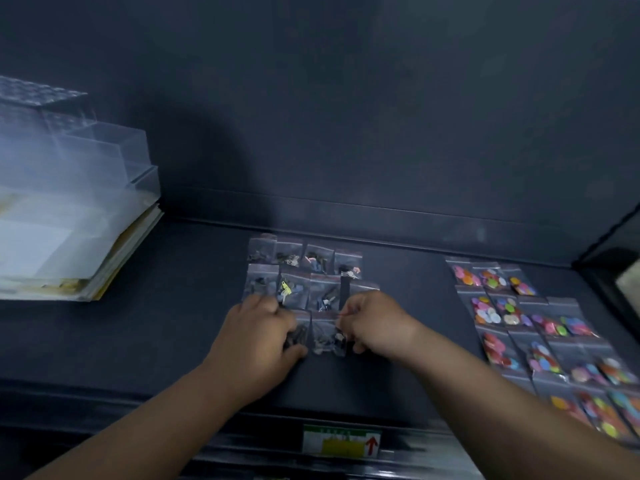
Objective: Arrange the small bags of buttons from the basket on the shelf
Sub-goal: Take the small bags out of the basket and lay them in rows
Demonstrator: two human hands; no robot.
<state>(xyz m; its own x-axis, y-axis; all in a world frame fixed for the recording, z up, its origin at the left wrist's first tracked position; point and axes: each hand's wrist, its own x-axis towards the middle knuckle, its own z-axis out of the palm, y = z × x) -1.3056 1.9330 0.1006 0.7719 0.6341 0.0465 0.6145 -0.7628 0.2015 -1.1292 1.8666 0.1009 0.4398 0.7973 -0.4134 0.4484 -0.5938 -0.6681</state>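
Mid-frame, your left hand [256, 336] is pressing flat on the left bag [302, 328]; your right hand [375, 323] is pinching the middle bag [327, 336] between them.

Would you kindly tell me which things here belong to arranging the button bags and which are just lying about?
Job: dark button bags, colourful button bags, front bag pinched by right hand, left hand on the bags, shelf.
Lying about: clear boxes, paper stack, arrow label.

On the shelf [156, 341], bags [304, 271] in rows at centre, more bags [540, 327] to their right, boxes [69, 202] far left.
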